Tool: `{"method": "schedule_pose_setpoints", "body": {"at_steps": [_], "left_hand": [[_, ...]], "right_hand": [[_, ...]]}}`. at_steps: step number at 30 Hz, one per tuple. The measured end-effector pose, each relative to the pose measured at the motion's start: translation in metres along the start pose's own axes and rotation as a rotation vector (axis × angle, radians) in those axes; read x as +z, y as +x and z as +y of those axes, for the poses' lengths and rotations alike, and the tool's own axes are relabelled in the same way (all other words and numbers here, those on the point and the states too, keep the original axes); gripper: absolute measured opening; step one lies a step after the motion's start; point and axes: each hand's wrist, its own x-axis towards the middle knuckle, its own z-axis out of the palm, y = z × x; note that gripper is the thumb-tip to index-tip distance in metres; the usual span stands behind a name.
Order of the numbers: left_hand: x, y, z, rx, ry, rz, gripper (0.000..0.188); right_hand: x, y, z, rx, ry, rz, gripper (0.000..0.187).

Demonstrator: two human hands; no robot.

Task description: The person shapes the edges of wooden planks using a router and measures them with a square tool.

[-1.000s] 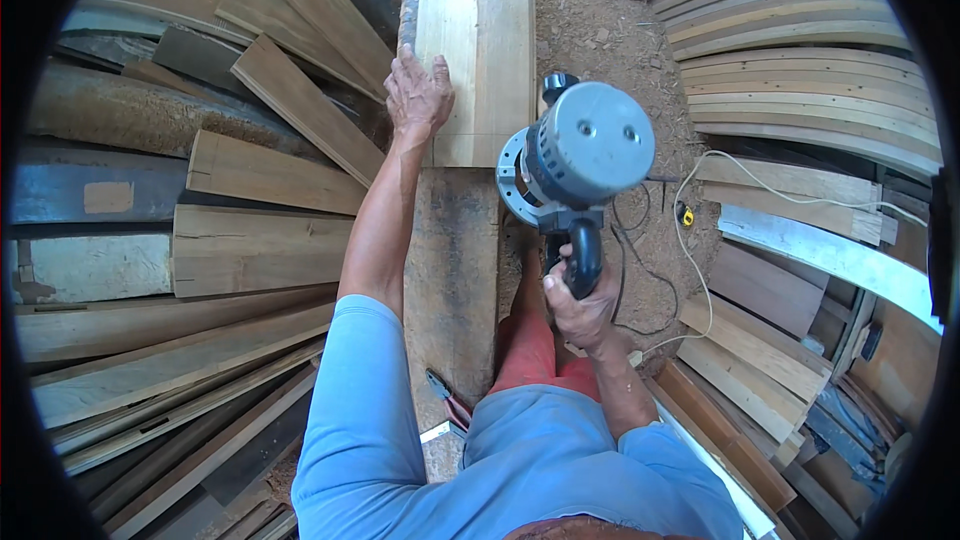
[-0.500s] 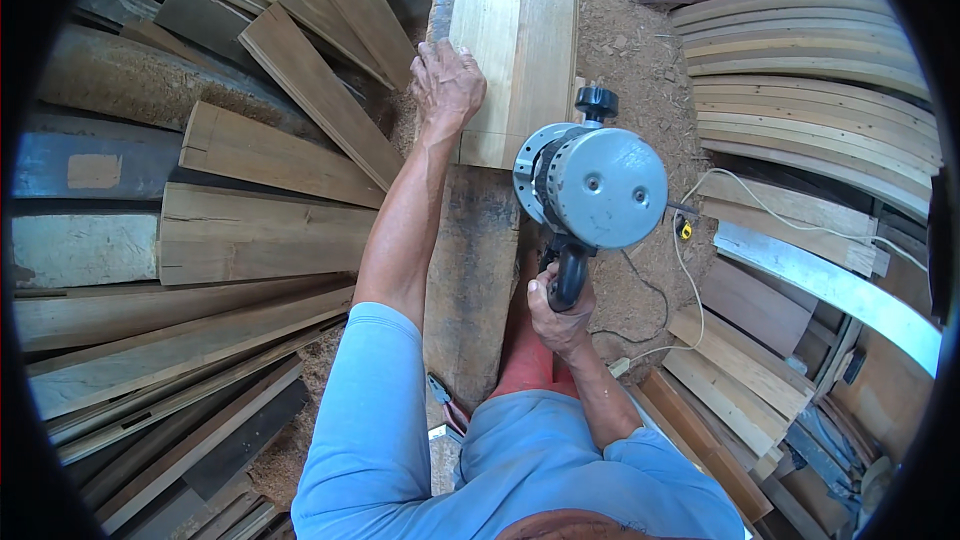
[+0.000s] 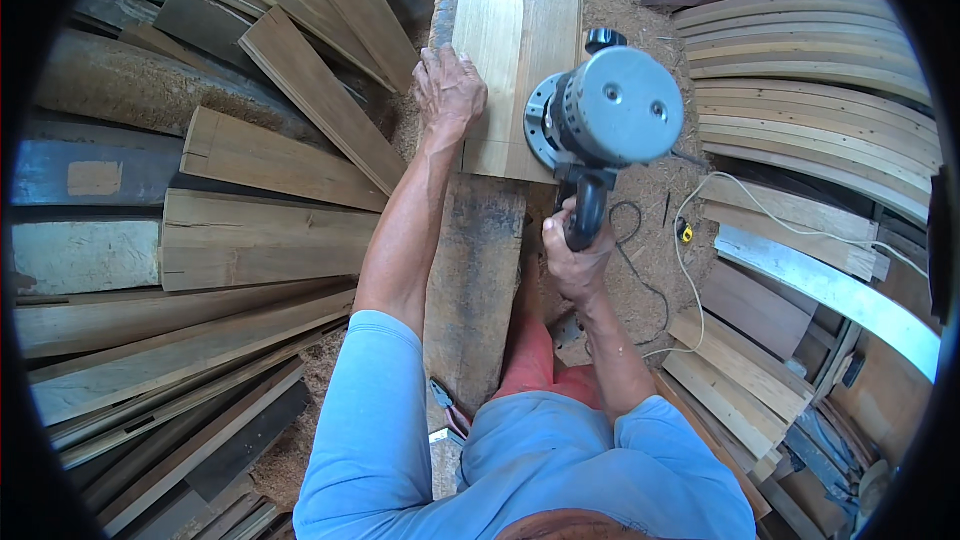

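A grey plunge router [image 3: 618, 108] with a black knob and black handles sits at the right edge of a pale wooden board [image 3: 505, 70]. My right hand [image 3: 578, 258] is wrapped round its near handle. The round base plate overlaps the board's near right corner; whether it lies flat there I cannot tell. My left hand [image 3: 450, 87] grips the board's left edge with curled fingers, some of them hidden from view. Beneath the board runs a worn, stained wooden beam [image 3: 470, 280]. A pencil-like line crosses the board near its near end.
Planks [image 3: 265, 238] are heaped on the left, and curved boards [image 3: 810, 110] are stacked on the right. A pale cord [image 3: 690, 290] trails over the sawdust-covered ground beside a yellow tape measure [image 3: 684, 230]. Pliers [image 3: 447, 405] lie near the beam's near end.
The router and my right hand have moved right and farther away, the router to the board's right edge. The board has shifted slightly nearer and right in view. My left hand keeps its hold.
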Motion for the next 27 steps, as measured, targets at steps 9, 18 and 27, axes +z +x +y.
{"method": "schedule_pose_setpoints", "body": {"at_steps": [9, 18, 27], "left_hand": [[0.011, 0.005, -0.013, 0.135, 0.128, 0.165, 0.047], [0.013, 0.005, -0.014, 0.154, 0.132, 0.207, 0.043], [-0.003, 0.006, -0.003, 0.0, 0.1, -0.053, 0.056]], "right_hand": [[0.01, 0.09, -0.001, -0.045, -0.007, 0.013, 0.027], [0.014, 0.128, -0.007, -0.083, -0.013, 0.013, 0.023], [-0.001, -0.007, -0.007, -0.069, -0.107, -0.006, 0.023]]}}
